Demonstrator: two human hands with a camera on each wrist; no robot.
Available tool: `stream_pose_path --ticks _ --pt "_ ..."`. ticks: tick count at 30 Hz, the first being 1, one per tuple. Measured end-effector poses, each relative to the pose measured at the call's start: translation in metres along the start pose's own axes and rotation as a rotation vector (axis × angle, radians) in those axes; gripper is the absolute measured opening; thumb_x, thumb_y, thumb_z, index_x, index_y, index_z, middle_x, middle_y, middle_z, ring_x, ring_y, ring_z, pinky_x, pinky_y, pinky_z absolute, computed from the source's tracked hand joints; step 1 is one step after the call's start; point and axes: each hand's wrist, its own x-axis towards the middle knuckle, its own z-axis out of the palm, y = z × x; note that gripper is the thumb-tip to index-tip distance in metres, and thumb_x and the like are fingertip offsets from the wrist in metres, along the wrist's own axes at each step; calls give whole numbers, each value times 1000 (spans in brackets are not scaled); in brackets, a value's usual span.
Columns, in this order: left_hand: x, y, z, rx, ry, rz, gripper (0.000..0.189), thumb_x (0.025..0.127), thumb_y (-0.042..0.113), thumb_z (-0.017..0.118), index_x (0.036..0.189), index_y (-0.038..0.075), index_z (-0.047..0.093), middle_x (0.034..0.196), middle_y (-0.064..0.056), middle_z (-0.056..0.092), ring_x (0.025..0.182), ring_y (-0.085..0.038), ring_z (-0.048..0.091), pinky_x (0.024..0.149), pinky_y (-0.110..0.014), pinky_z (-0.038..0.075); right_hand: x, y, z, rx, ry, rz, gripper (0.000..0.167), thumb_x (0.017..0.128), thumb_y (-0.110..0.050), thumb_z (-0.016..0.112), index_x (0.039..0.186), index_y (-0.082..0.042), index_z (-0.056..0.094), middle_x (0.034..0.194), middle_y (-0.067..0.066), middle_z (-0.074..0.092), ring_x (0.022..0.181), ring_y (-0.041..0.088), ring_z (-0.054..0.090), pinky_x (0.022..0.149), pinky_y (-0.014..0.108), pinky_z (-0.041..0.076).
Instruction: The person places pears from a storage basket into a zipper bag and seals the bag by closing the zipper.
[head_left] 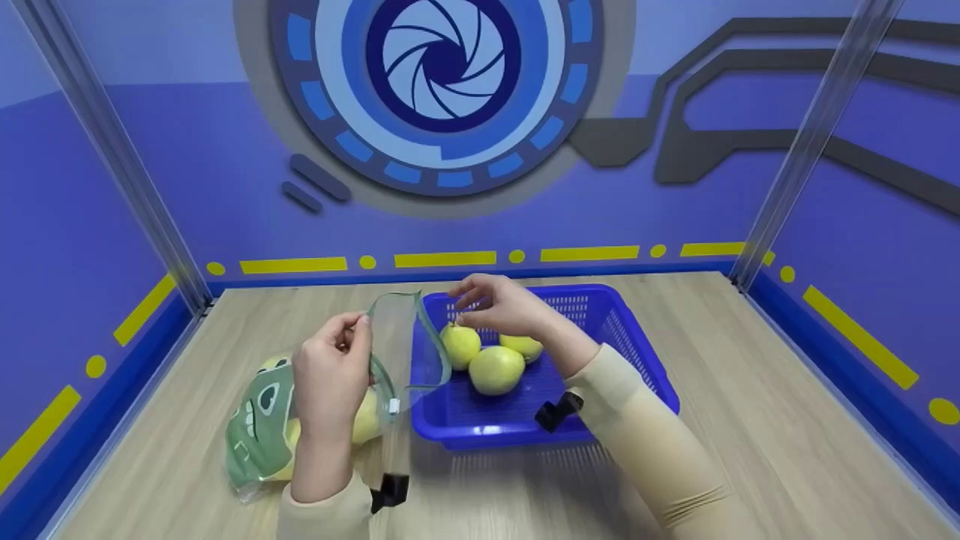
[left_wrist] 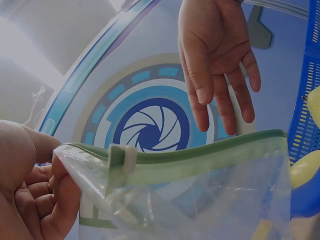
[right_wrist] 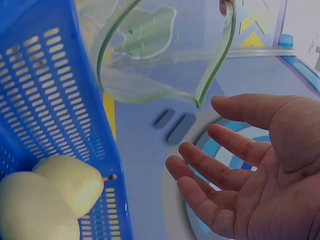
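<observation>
From the head camera, my left hand [head_left: 330, 375] pinches the rim of a see-through bag [head_left: 259, 427] between thumb and fingers. The bag lies on the table [head_left: 787, 420], its long axis running from 8 o'clock to 2: the printed closed end points to 8, the gaping mouth to 2, toward the basket [head_left: 487, 433]. Yellow fruit shows inside the bag, and three yellow-green fruits [head_left: 496, 370] sit in the basket. My right hand [head_left: 506, 306] is over the basket's 11 o'clock corner, fingers loosely bent and apart, pointing toward 9.

From the left wrist, I pinch the bag's corner at 9 o'clock; the green zip strip [left_wrist: 210, 149] runs from there toward 3, with its slider [left_wrist: 130, 159] near my fingertips. My right hand hangs in from 12, fingers spread and pointing to 6, above the strip.

From the right wrist, my right palm shows at 4 o'clock, fingers apart and aimed at 10. The bag hangs at 12, its mouth gaping toward 6. Two fruits rest in the basket near 8, one stem [right_wrist: 110, 177] pointing to 3.
</observation>
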Motion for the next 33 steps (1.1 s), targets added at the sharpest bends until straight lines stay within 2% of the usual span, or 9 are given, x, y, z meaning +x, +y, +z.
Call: stream_pose_path --ticks 9,15,26,33 --pt "0 -1 1 2 4 18 19 101 15 64 109 3 76 68 -7 59 43 -11 51 43 -19 43 4 17 -11 -46 16 60 38 94 -19 73 131 -15 65 135 20 66 124 37 65 106 49 53" --pt "1 -2 1 -4 5 22 18 101 14 64 109 3 76 67 -6 59 42 -9 51 42 -19 42 6 28 -20 -85 27 130 37 95 -20 73 130 -16 66 138 18 65 128 35 62 106 51 52" --pt "3 -4 3 -4 15 33 17 101 14 64 106 3 77 67 -5 59 40 -8 51 42 -19 44 14 60 -33 -175 24 190 43 94 -15 73 135 -7 63 139 21 63 131 39 59 106 52 53" --pt "2 -4 3 -2 17 36 17 100 13 64 105 3 77 67 -6 60 40 -7 51 42 -19 44 17 76 -35 -235 -9 217 41 91 -12 74 131 -4 67 137 22 64 130 40 60 105 50 54"
